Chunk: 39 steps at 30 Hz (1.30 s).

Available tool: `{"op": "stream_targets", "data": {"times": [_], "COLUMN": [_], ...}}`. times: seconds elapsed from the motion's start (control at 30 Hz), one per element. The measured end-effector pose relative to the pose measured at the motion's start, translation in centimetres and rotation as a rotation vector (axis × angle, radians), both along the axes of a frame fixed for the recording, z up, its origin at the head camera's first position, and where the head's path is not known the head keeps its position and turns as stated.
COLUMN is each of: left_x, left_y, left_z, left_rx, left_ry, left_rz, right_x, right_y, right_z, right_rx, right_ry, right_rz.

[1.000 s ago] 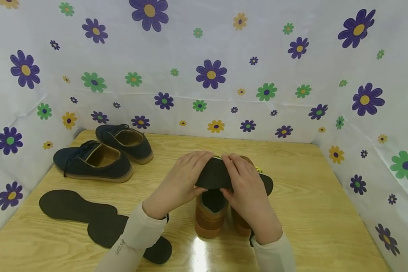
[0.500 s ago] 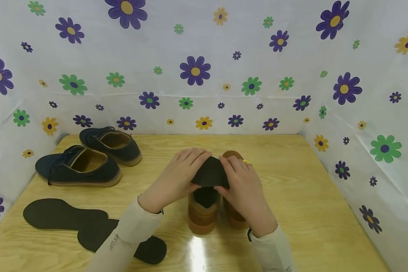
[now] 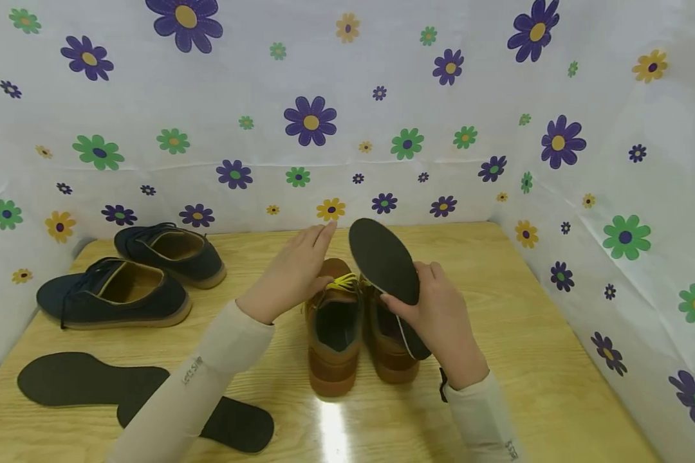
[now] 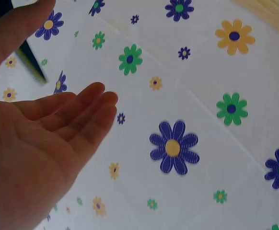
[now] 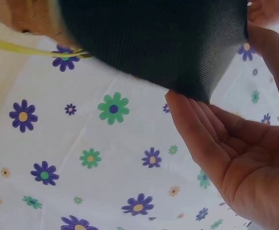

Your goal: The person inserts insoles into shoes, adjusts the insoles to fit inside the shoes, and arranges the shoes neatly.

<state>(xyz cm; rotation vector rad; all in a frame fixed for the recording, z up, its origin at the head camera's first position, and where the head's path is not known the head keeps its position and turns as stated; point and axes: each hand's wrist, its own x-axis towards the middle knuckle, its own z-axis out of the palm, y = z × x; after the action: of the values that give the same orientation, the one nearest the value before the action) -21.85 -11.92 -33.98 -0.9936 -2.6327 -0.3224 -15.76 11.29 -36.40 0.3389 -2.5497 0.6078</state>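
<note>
My right hand [image 3: 443, 318] pinches a black insole [image 3: 384, 257] between thumb and fingers, holding it tilted above the right one of two brown shoes. In the right wrist view the insole [image 5: 154, 43] looks bent near the fingertips. My left hand [image 3: 292, 273] is off the insole, its fingers extended, above the left brown shoe [image 3: 333, 360]. That shoe stands with its heel toward me and has yellow laces [image 3: 344, 281]. The right brown shoe [image 3: 394, 366] is partly covered by the insole and my right hand. In the left wrist view the left hand's palm [image 4: 39, 148] holds nothing.
Two dark blue shoes [image 3: 112, 296] stand at the table's back left. At the front left lie two black insoles [image 3: 87, 379], overlapping, partly behind my left sleeve [image 3: 208, 360]. A white cloth with flowers [image 3: 255, 77] walls the wooden table [image 3: 498, 289] on its back and sides.
My left hand has let go of the insole and moved left. The insole, bent between both hands before, now stands extended in my right hand. The head view has turned right.
</note>
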Motion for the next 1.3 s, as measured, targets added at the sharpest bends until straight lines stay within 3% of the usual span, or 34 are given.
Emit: {"op": "stream_targets", "data": {"times": [0.17, 0.37, 0.57, 0.7, 0.83, 0.97, 1.13, 1.3], "left_x": [-1.2, -1.5, -0.8, -0.8, -1.0, -1.0, -1.2, -1.5], "left_y": [2.1, 6.0, 8.8, 9.8, 10.4, 10.4, 10.2, 10.2], "left_z": [-0.7, -2.3, -4.0, -4.8, -5.2, -5.1, -4.2, -3.2], "left_rx": [-0.044, -0.205, -0.453, -0.515, -0.523, -0.477, -0.353, -0.263], "left_ry": [-0.077, -0.024, 0.14, 0.222, 0.233, 0.194, 0.099, -0.041], "left_rz": [-0.127, -0.27, -0.248, -0.197, -0.171, -0.17, -0.163, -0.156], "right_x": [0.4, 1.6, 2.9, 3.5, 4.1, 4.5, 5.1, 5.8], "right_y": [1.7, 2.9, 3.5, 3.6, 3.6, 3.7, 3.5, 3.2], "right_z": [0.0, -0.2, 0.1, 0.0, -0.2, -0.4, -0.4, -0.2], "right_rx": [-0.198, -0.288, -0.238, -0.197, -0.158, -0.106, -0.069, -0.056], "right_ry": [-0.118, -0.291, -0.468, -0.483, -0.432, -0.38, -0.353, -0.371], "right_rz": [-0.06, -0.178, -0.221, -0.238, -0.26, -0.273, -0.259, -0.222]}}
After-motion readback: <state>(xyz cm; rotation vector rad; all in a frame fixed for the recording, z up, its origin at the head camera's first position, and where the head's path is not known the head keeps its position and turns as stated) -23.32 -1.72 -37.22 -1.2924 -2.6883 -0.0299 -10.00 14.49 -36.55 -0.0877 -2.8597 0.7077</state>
